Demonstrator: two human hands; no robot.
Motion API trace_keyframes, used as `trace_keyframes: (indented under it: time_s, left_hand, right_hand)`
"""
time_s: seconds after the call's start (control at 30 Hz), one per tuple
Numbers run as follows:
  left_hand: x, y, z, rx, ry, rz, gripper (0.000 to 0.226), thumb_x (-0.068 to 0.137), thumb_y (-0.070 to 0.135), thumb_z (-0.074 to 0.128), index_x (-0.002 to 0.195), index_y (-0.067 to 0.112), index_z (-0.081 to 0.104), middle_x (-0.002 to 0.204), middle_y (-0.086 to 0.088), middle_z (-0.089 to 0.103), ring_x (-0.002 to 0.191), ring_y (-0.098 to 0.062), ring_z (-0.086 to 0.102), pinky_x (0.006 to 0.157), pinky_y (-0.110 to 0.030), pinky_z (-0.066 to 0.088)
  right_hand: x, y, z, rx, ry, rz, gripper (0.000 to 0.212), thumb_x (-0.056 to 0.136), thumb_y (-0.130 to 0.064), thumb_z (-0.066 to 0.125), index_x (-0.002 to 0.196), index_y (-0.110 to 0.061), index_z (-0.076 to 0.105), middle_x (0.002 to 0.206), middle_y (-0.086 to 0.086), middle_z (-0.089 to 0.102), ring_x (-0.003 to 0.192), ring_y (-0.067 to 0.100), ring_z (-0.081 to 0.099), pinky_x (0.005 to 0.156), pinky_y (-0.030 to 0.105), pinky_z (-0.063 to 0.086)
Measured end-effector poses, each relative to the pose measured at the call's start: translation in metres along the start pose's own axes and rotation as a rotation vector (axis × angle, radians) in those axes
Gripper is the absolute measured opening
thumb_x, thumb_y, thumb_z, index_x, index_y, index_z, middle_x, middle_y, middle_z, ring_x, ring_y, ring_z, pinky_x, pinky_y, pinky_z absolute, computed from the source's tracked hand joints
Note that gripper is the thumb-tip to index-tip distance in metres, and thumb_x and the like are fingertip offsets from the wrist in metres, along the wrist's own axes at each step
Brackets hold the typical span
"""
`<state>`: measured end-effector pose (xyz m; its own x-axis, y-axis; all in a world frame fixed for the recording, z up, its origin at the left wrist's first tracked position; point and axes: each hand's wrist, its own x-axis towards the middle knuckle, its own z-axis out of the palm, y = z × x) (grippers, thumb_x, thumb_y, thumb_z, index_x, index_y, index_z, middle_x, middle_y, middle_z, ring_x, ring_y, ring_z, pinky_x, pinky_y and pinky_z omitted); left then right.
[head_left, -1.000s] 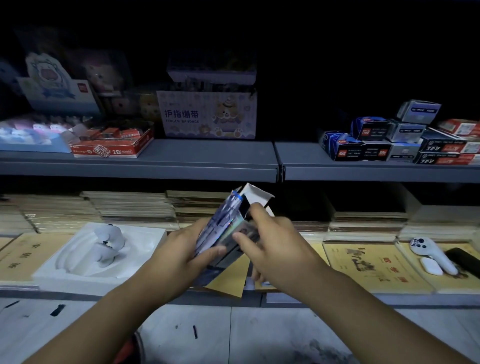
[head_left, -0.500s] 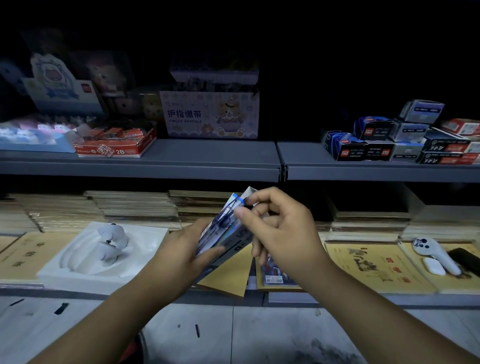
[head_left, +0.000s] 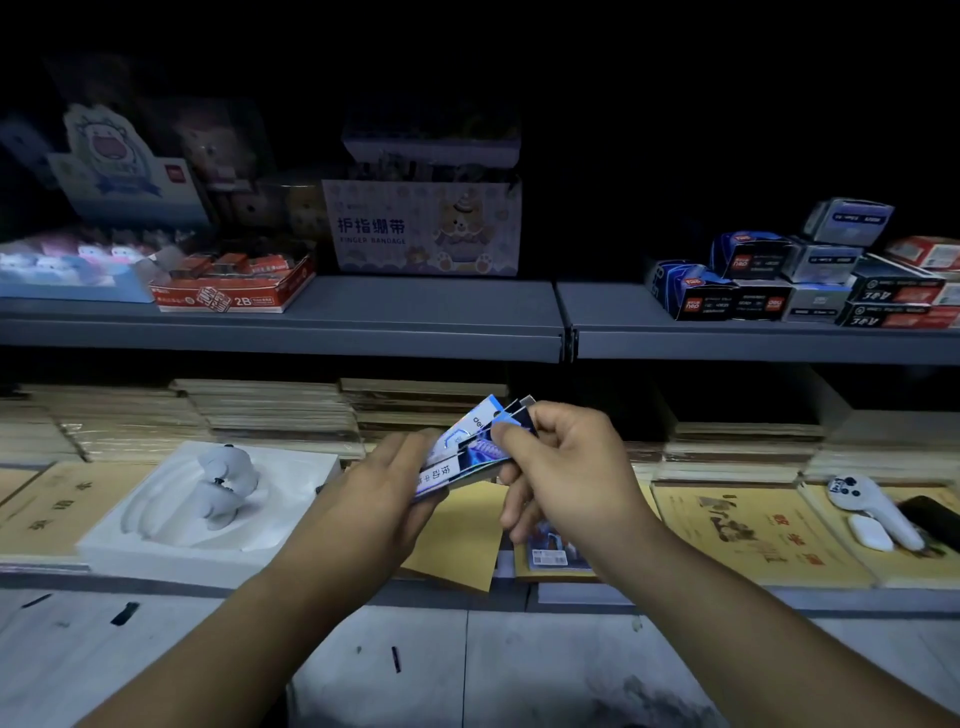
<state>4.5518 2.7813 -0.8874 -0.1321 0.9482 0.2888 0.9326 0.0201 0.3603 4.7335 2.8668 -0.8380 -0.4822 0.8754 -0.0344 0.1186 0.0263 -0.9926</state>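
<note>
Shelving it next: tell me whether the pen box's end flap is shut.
Not fully shut: flap edges jut past the end of the pen box, pinched by the right hand; the left hand holds it.

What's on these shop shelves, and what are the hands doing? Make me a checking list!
Surface: grey lower shelf, covered with yellow notebooks.
Job's things: blue pen packs, held fanned out above the shelf.
Clutter: white tray with a small white figure; white controller at the right.
Hands: left hand grips the packs' lower end; right hand pinches their top corner.
Cables: nothing seen.
Surroundings: upper shelf with a finger bandage box, a red 2B box and stacked small boxes; dim light.
</note>
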Motion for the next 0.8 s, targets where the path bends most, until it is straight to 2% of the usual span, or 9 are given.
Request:
trace_keyframes:
  time_s: [0.07,0.17,0.23,0.3,0.37,0.5,0.67,0.8]
  left_hand:
    - [0.001,0.0,-0.001,0.032,0.008,-0.015,0.043,0.095,0.049,0.045,0.135,0.036,0.041,0.123,0.01,0.057,0.099,-0.022,0.063,0.079,-0.045,0.054]
    - [0.001,0.002,-0.001,0.053,0.005,-0.036,0.043,0.098,0.045,0.053,0.137,0.034,0.041,0.125,0.01,0.059,0.1,-0.021,0.063,0.078,-0.042,0.054]
    - [0.001,0.003,-0.002,0.061,0.0,-0.041,0.043,0.097,0.044,0.055,0.136,0.036,0.04,0.125,0.011,0.059,0.101,-0.021,0.063,0.078,-0.042,0.054]
    - [0.001,0.003,-0.001,0.052,-0.004,-0.045,0.041,0.097,0.046,0.054,0.135,0.037,0.04,0.125,0.012,0.059,0.102,-0.02,0.063,0.079,-0.042,0.054]
    - [0.001,0.002,-0.002,0.065,0.003,-0.065,0.042,0.097,0.047,0.053,0.136,0.038,0.04,0.126,0.014,0.058,0.102,-0.019,0.062,0.079,-0.04,0.053]
    - [0.001,0.0,-0.003,0.074,0.008,-0.084,0.042,0.097,0.048,0.053,0.136,0.039,0.04,0.127,0.016,0.058,0.105,-0.018,0.061,0.08,-0.039,0.053]
    - [0.001,-0.003,-0.003,0.041,0.002,-0.082,0.04,0.097,0.044,0.056,0.134,0.039,0.04,0.125,0.015,0.06,0.103,-0.018,0.061,0.081,-0.04,0.053]
    - [0.001,-0.004,-0.002,-0.01,-0.016,-0.067,0.041,0.097,0.045,0.056,0.135,0.04,0.041,0.126,0.014,0.061,0.105,-0.016,0.061,0.086,-0.04,0.053]
  right_hand:
    - [0.002,0.001,-0.003,-0.016,0.019,-0.023,0.026,0.102,-0.016,0.06,0.082,-0.002,0.066,0.064,0.015,0.063,0.038,0.028,0.06,0.035,0.023,0.042]
    - [0.001,0.001,-0.002,-0.072,0.055,-0.07,0.028,0.104,-0.022,0.058,0.085,-0.007,0.071,0.055,0.024,0.063,0.038,0.03,0.059,0.038,0.023,0.042]
    - [0.001,0.001,-0.001,-0.06,0.093,-0.108,0.018,0.103,-0.02,0.061,0.093,-0.011,0.072,0.056,0.02,0.066,0.041,0.03,0.061,0.042,0.028,0.049]
    - [0.003,0.0,-0.002,0.005,0.151,-0.131,0.002,0.098,-0.012,0.067,0.099,-0.011,0.069,0.067,0.015,0.07,0.044,0.027,0.064,0.045,0.032,0.054]
    - [0.005,-0.002,-0.004,0.037,0.198,-0.127,0.01,0.094,-0.008,0.072,0.099,-0.01,0.063,0.076,0.015,0.072,0.046,0.026,0.066,0.045,0.034,0.055]
    - [0.007,-0.003,-0.008,0.001,0.184,-0.117,0.01,0.103,-0.014,0.061,0.095,-0.007,0.059,0.069,0.014,0.073,0.049,0.032,0.07,0.051,0.043,0.059]
    - [0.006,-0.007,-0.012,-0.015,0.212,-0.116,0.013,0.107,-0.019,0.052,0.097,-0.01,0.053,0.06,0.01,0.067,0.043,0.031,0.065,0.041,0.035,0.053]
    - [0.002,-0.008,-0.011,0.064,0.295,-0.178,0.012,0.103,-0.017,0.06,0.093,-0.011,0.06,0.073,0.009,0.064,0.042,0.022,0.059,0.042,0.038,0.054]
